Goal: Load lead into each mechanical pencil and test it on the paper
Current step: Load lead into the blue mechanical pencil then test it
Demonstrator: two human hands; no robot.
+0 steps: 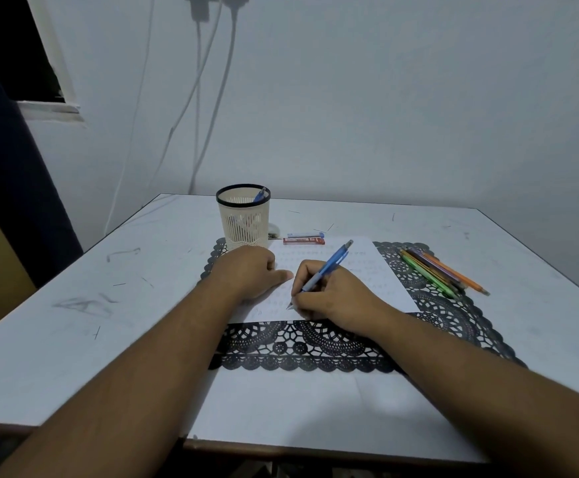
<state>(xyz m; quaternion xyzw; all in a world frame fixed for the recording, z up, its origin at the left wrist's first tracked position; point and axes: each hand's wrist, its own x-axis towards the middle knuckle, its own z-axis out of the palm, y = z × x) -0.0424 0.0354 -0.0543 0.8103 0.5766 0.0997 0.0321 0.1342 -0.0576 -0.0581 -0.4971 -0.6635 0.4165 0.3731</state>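
Note:
My right hand (333, 294) grips a blue mechanical pencil (329, 263) in a writing hold, its tip touching the white paper (377, 270) near the paper's lower left. My left hand (250, 270) rests on the paper's left part, fingers loosely curled and thumb stretched toward the right hand, holding nothing. A red lead case (303, 241) and a blue-white lead case (305, 234) lie just beyond the paper. Several coloured mechanical pencils (440, 270) lie in a bunch on the mat at the right. Another blue pencil (260, 194) stands in the cream mesh pen cup (243, 219).
A black lace placemat (315, 346) lies under the paper on a white table (108, 305). Loose lead pieces are scattered on the tabletop. White cables hang down the wall behind the cup. The table's front edge is close to me.

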